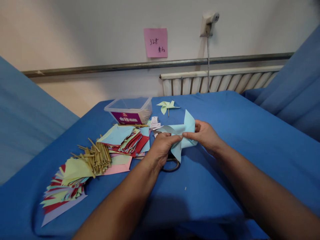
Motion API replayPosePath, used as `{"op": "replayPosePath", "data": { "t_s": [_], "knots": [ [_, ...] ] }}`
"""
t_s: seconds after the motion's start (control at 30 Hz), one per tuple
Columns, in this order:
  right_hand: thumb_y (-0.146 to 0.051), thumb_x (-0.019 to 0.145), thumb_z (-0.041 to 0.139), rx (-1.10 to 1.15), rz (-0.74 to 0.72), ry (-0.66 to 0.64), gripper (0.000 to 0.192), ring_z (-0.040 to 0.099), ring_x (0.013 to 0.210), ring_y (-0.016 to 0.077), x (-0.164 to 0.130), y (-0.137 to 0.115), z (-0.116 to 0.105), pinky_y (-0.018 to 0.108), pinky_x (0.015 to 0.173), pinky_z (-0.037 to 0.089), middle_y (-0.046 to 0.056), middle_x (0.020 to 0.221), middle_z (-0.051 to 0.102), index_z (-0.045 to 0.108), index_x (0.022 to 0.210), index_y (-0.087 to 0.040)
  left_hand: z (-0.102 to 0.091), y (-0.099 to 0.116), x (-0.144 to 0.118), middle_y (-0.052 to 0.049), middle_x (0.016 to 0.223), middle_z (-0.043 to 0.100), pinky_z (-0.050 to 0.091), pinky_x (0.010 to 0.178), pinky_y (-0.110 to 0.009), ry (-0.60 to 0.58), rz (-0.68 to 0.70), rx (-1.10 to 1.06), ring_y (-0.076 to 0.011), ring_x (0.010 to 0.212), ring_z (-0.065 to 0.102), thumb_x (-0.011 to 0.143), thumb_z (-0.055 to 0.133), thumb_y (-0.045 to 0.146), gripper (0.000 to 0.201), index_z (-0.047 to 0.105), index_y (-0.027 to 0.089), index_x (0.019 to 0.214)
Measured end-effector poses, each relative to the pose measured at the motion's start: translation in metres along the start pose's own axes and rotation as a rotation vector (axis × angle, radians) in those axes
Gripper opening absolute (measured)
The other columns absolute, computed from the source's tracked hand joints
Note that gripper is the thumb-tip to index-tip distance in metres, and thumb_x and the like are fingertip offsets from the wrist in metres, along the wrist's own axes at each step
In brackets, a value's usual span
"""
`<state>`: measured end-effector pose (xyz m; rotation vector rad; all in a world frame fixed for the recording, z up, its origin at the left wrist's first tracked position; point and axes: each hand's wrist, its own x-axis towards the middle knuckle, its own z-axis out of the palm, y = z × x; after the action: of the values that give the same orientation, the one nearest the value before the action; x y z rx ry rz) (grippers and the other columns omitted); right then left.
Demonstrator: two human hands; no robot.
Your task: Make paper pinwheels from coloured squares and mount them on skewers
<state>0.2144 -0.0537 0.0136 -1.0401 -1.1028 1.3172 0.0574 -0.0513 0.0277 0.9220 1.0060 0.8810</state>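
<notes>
I have a pale-blue paper pinwheel (188,126) held at four o'clock from my view's centre, its folds pinched near the middle; one pointed blade aims at twelve, another at six, a third towards nine.

Pink note (155,43) on wall (100,30) ahead of me: I read handwritten "32", rest unclear. Tub (128,110) label (126,118): white characters on purple, can't make them out. White tags (155,125): print too small.
</notes>
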Motion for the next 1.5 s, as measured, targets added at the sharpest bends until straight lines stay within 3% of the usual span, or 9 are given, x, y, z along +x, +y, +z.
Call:
{"op": "replayPosePath", "data": {
  "t_s": [0.23,0.43,0.6,0.73,0.87,1.0,1.1,1.27,1.5],
  "knots": [
    [-0.022,0.056,0.079,-0.074,-0.068,0.146,0.041,0.067,0.071,0.0192,0.001,0.003,0.003,0.032,0.064,0.053,0.004,0.084,0.072,0.062,0.093,-0.016,-0.003,-0.002,0.006,-0.007,0.075,0.071,0.047,0.054,-0.026,-0.001,0.1,0.1,-0.0155,0.058,0.061,0.056,0.083,0.028,0.034,0.073,0.012,0.085],
    [-0.025,0.058,0.08,-0.026,-0.058,0.084,0.041,0.067,0.072,0.0194,0.002,0.008,0.002,0.034,0.068,0.054,0.005,0.088,0.072,0.062,0.094,-0.016,-0.002,0.001,0.003,-0.002,0.067,0.068,0.042,0.048,-0.023,0.066,0.145,0.222,-0.0119,0.051,0.056,0.058,0.081,0.032,0.029,0.074,0.014,0.08],
    [-0.031,0.057,0.082,-0.021,-0.097,0.112,0.048,0.067,0.075,0.0199,0.0,0.009,0.007,0.035,0.071,0.054,0.006,0.09,0.072,0.061,0.097,-0.016,-0.003,0.006,0.001,-0.002,0.062,0.067,0.04,0.042,-0.022,0.102,0.154,0.262,-0.0117,0.046,0.054,0.058,0.08,0.03,0.025,0.073,0.013,0.075],
    [-0.043,0.068,0.076,-0.01,-0.157,0.182,0.043,0.067,0.079,0.0186,0.0,0.007,0.007,0.035,0.077,0.053,0.005,0.086,0.072,0.062,0.098,-0.018,-0.019,0.016,0.01,-0.006,0.066,0.07,0.049,0.049,-0.026,0.153,0.166,0.039,-0.0162,0.05,0.061,0.057,0.08,0.021,0.024,0.071,0.011,0.076],
    [-0.045,0.07,0.074,-0.11,-0.174,0.301,0.038,0.065,0.089,0.0185,0.007,0.016,0.002,0.036,0.085,0.05,0.005,0.094,0.071,0.064,0.096,-0.019,-0.046,0.033,0.023,-0.007,0.067,0.069,0.055,0.056,-0.028,0.372,0.347,-0.276,-0.0171,0.055,0.064,0.057,0.078,0.008,0.019,0.065,0.01,0.071],
    [-0.04,0.072,0.07,-0.266,-0.16,0.238,0.026,0.064,0.08,0.0174,0.012,0.037,0.0,0.034,0.08,0.05,0.004,0.086,0.069,0.067,0.087,-0.018,-0.063,0.046,0.029,-0.009,0.079,0.072,0.059,0.068,-0.032,0.422,0.355,-0.541,-0.0207,0.071,0.07,0.065,0.068,0.0,0.019,0.065,0.011,0.08],
    [-0.035,0.078,0.064,-0.454,-0.232,0.138,0.021,0.061,0.07,0.0163,0.011,0.049,0.003,0.032,0.069,0.049,0.003,0.082,0.068,0.07,0.09,-0.019,-0.067,0.047,0.033,-0.008,0.082,0.072,0.059,0.07,-0.031,0.432,0.377,-0.611,-0.0192,0.072,0.07,0.067,0.066,-0.001,0.021,0.065,0.011,0.084],
    [-0.024,0.086,0.057,-0.833,-0.401,-0.032,0.018,0.062,0.084,0.0171,0.012,0.051,0.028,0.03,0.078,0.047,0.005,0.09,0.066,0.073,0.095,-0.022,-0.067,0.037,0.039,-0.006,0.074,0.071,0.056,0.063,-0.028,0.42,0.379,-0.578,-0.0176,0.063,0.067,0.064,0.071,0.003,0.019,0.064,0.011,0.08],
    [-0.014,0.085,0.052,-1.221,-0.271,-0.212,0.024,0.064,0.085,0.021,0.043,0.033,0.071,0.03,0.077,0.045,0.011,0.097,0.07,0.074,0.092,-0.018,-0.061,0.035,0.034,-0.004,0.068,0.07,0.054,0.061,-0.027,0.366,0.366,-0.571,-0.0159,0.058,0.065,0.062,0.072,0.006,0.017,0.064,0.011,0.076]
  ]
}}
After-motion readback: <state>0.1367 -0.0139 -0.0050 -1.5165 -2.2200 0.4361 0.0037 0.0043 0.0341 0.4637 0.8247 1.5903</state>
